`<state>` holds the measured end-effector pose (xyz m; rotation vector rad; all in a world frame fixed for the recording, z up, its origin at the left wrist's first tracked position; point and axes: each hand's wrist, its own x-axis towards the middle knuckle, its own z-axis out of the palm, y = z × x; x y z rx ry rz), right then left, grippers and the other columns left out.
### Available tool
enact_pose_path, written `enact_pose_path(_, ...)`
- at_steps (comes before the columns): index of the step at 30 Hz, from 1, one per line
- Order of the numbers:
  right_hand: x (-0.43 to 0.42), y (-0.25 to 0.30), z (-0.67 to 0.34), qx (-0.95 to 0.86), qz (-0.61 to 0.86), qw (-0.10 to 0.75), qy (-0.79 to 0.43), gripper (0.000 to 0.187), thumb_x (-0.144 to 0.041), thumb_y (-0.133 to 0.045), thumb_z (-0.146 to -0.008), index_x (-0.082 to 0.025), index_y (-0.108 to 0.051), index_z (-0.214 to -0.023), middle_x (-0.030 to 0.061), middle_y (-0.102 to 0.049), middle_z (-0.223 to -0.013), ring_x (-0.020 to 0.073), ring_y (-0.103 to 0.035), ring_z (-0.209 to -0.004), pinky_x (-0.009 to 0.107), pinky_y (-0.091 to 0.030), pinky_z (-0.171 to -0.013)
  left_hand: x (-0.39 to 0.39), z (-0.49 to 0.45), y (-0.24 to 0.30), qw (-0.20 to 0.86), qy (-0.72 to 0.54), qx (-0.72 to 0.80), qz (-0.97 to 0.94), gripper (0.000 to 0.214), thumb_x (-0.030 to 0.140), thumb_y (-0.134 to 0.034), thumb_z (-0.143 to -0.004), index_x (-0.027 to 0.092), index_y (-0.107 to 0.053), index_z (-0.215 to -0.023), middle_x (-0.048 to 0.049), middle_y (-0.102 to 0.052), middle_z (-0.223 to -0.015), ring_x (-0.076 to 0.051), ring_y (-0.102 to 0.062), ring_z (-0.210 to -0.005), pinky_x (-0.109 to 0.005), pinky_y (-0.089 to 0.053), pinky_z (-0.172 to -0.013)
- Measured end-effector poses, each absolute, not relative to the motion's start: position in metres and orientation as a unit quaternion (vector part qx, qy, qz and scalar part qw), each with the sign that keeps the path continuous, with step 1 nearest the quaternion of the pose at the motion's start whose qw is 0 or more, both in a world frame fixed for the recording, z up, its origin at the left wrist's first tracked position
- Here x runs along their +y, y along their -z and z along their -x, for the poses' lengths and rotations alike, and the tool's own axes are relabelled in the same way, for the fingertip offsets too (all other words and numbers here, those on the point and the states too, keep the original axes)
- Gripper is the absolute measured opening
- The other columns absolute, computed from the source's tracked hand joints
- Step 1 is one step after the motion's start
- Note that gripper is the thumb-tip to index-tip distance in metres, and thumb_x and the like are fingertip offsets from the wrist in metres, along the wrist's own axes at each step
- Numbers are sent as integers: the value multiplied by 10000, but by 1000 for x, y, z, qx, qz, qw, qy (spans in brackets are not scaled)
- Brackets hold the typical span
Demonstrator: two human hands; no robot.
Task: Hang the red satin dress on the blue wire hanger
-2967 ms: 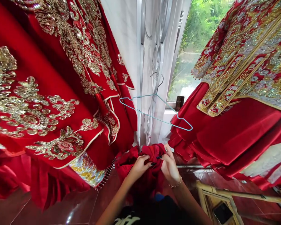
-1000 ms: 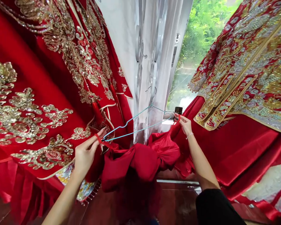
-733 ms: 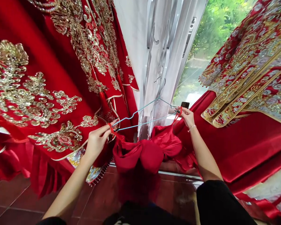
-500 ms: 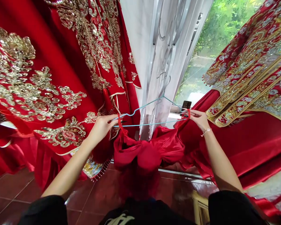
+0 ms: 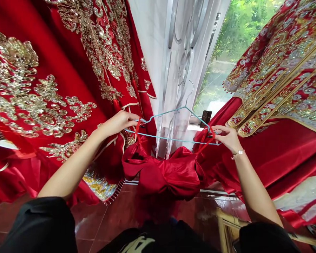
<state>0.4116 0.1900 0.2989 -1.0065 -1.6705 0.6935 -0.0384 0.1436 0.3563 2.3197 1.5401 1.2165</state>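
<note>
A light blue wire clothes hanger (image 5: pixel 164 112) with a metal hook is held up before me, its hook toward the window. From it hangs a red satin dress (image 5: pixel 171 172) by thin red straps. My left hand (image 5: pixel 125 121) is closed in a pinch at the hanger's left shoulder, where the left strap (image 5: pixel 137 129) loops over. At the other end, my right hand (image 5: pixel 228 136) pinches the right strap (image 5: pixel 205 144) beside the hanger's shoulder. The fingertips partly hide both contact points. Below the hands, the dress's folded top faces me.
Red gowns with gold embroidery (image 5: pixel 50 105) hang close on the left, and a beaded red garment (image 5: pixel 276 91) on the right. Ahead are a white metal grille (image 5: pixel 168 70) and a window (image 5: pixel 226 52). A dark phone (image 5: pixel 205 118) stands by the sill. A bamboo stool (image 5: pixel 221 225) is at lower right.
The right end of the hanger has dropped and now shows below my right hand, with the right strap around it. My left hand has moved slightly up and right.
</note>
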Motion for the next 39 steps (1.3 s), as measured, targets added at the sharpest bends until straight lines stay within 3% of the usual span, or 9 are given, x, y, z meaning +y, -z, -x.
enact_pose_path(7, 195, -296, -411, -716, 414, 493, -270, 326, -407, -851, -566, -201, -736, -791, 8, -667, -701, 129, -574, -623, 256, -478, -577, 157, 28, -374, 94, -298, 449, -837, 260, 344, -624, -862, 122, -758, -851, -31, -737, -751, -214, -687, -793, -492, -493, -965)
enact_pose_path(12, 198, -292, -410, -755, 412, 445, -250, 357, -444, -821, -627, -192, -721, -860, -3, -628, -732, 142, -557, -652, 301, -488, -653, 173, 18, -381, 92, -203, 446, -867, 240, 316, -587, -882, 141, -748, -854, -44, -769, -837, -205, -703, -822, -409, -512, -923)
enact_pose_path(16, 191, -291, -412, -794, 405, 399, -217, 457, -461, -784, -698, -222, -718, -1081, 42, -660, -955, 207, -611, -832, 390, -521, -820, 168, 29, -387, 45, -105, 538, -835, 129, 185, -630, -820, 155, -726, -902, -63, -762, -877, -234, -708, -857, -363, -534, -868)
enact_pose_path(20, 172, -263, -422, -722, 417, 538, -124, 501, -454, -757, -741, -284, -654, -1201, 78, -599, -1268, 277, -565, -1179, 460, -459, -1029, 113, 37, -364, -85, -293, 551, -777, 317, 167, -531, -898, 162, -640, -1195, -128, -687, -1233, -282, -650, -1139, -462, -503, -1023)
enact_pose_path(23, 159, -213, -425, -564, 452, 685, -90, 347, -439, -642, -827, -272, -621, -1131, 81, -602, -1236, 269, -597, -1132, 487, -466, -1022, 67, 25, -306, -149, -435, 475, -750, 283, 167, -441, -964, 252, -649, -1137, -79, -709, -1164, -236, -646, -1135, -459, -509, -1039)
enact_pose_path(28, 152, -128, -402, -524, 570, 600, -204, 194, -368, -557, -798, -233, -630, -917, 89, -687, -982, 250, -645, -888, 471, -528, -894, 56, -1, -202, 127, -322, 487, -802, 304, 254, -437, -965, 210, -626, -1199, -89, -705, -1186, -218, -668, -1090, -370, -533, -970)
enact_pose_path(31, 157, -102, -387, -557, 606, 507, -256, 206, -283, -605, -675, -220, -659, -864, 76, -707, -906, 257, -657, -881, 477, -509, -931, 65, -4, -183, 261, -231, 488, -800, 274, 299, -403, -953, 177, -647, -964, -91, -701, -1005, -218, -661, -958, -352, -519, -906)
enact_pose_path(35, 161, -92, -388, -548, 663, 434, -267, 275, -195, -656, -578, -229, -661, -851, 60, -684, -889, 270, -640, -963, 481, -437, -1014, 62, 4, -189, 345, -157, 472, -796, 254, 379, -447, -915, 189, -534, -770, -21, -596, -801, -174, -563, -769, -285, -473, -753)
enact_pose_path(39, 156, -91, -401, -540, 682, 387, -306, 129, -143, -654, -541, -234, -593, -609, -2, -627, -638, 213, -624, -722, 365, -492, -816, 50, 17, -191, 313, -200, 525, -766, 211, 412, -548, -844, 208, -509, -806, 6, -561, -803, -181, -527, -799, -286, -456, -771)
